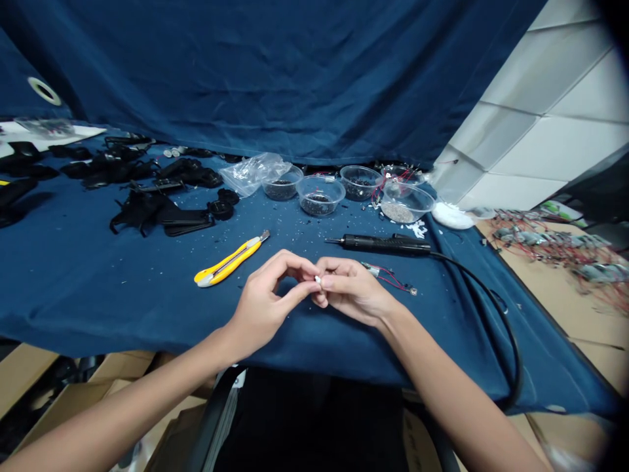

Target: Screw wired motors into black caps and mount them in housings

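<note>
Over the front of the blue-covered table, my left hand (268,295) and my right hand (351,288) meet fingertip to fingertip. Between their thumbs and forefingers is a tiny white piece (318,280), mostly covered, whose kind I cannot make out. Both hands pinch at it. Just beyond the right hand lies a small part with red wires (388,276), partly hidden by that hand. A black electric screwdriver (386,244) rests behind it, its bit pointing left. To the left of my hands lies a yellow utility knife (230,262).
Clear plastic tubs (322,196) holding small parts line the back, beside a plastic bag (255,172). Black plastic parts (157,211) cover the back left. The screwdriver's cable (508,321) curves over the right side. Wired parts (555,239) lie on cardboard at far right.
</note>
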`<state>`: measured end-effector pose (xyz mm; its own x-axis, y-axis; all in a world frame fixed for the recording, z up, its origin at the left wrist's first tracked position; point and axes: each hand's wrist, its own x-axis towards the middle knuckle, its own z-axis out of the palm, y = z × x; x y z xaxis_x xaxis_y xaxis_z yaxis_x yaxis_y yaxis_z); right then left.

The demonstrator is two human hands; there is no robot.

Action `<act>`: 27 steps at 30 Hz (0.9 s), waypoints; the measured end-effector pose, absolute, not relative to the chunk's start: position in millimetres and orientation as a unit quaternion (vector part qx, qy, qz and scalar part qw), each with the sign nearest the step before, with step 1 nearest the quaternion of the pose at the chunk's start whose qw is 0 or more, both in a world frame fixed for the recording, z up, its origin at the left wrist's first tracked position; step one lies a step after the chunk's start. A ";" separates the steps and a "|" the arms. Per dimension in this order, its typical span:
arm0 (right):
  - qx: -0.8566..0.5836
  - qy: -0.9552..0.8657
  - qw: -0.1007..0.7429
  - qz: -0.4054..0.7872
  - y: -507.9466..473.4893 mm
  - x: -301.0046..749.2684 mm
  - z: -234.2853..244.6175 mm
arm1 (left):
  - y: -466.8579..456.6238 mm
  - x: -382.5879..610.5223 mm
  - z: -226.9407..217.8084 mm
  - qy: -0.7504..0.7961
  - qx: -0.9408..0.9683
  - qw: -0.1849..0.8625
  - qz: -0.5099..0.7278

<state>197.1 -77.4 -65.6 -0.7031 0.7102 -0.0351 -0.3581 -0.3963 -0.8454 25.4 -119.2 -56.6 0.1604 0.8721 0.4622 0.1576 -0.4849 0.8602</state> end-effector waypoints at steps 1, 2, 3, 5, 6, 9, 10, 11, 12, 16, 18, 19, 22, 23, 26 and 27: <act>-0.200 -0.441 0.330 0.810 -77.4 196.8 -65.9 | -119.4 25.3 -56.9 0.377 0.677 0.346 0.529; -0.200 -0.443 0.332 0.809 -77.5 196.5 -66.1 | -119.5 25.1 -57.0 0.376 0.673 0.352 0.531; -0.202 -0.446 0.334 0.806 -77.6 196.1 -66.2 | -119.7 24.9 -57.0 0.377 0.669 0.358 0.531; -0.211 -0.452 0.343 0.796 -77.7 195.1 -66.3 | -119.9 24.6 -56.6 0.384 0.662 0.365 0.530; -0.217 -0.454 0.349 0.791 -77.7 194.5 -66.4 | -119.9 24.6 -56.2 0.389 0.657 0.369 0.531; -0.224 -0.460 0.369 0.776 -77.7 192.9 -67.1 | -119.4 25.2 -55.0 0.398 0.627 0.404 0.534; -0.223 -0.462 0.374 0.773 -77.8 192.5 -67.5 | -119.0 25.5 -54.8 0.400 0.613 0.424 0.534; -0.222 -0.464 0.380 0.769 -78.0 192.1 -67.9 | -118.6 25.9 -54.6 0.402 0.598 0.445 0.532; -0.221 -0.468 0.386 0.764 -78.3 191.9 -68.3 | -118.1 26.1 -54.5 0.404 0.584 0.464 0.529; -0.226 -0.492 0.414 0.732 -80.2 191.7 -70.1 | -116.5 25.9 -55.2 0.411 0.546 0.504 0.528; -0.228 -0.508 0.427 0.713 -80.8 191.7 -70.9 | -116.3 25.3 -55.1 0.414 0.542 0.503 0.530; -0.230 -0.515 0.431 0.704 -80.9 191.7 -71.4 | -116.3 25.1 -54.8 0.416 0.543 0.501 0.530; -0.233 -0.529 0.440 0.688 -80.5 191.8 -73.0 | -116.4 25.0 -52.9 0.414 0.550 0.496 0.529; -0.233 -0.532 0.443 0.683 -80.3 191.8 -73.5 | -116.4 25.3 -52.3 0.413 0.552 0.495 0.528; -0.232 -0.538 0.454 0.671 -80.0 191.5 -74.6 | -116.0 26.3 -51.4 0.410 0.558 0.490 0.530; -0.231 -0.538 0.458 0.669 -80.0 191.3 -74.7 | -115.7 26.5 -51.5 0.409 0.558 0.488 0.531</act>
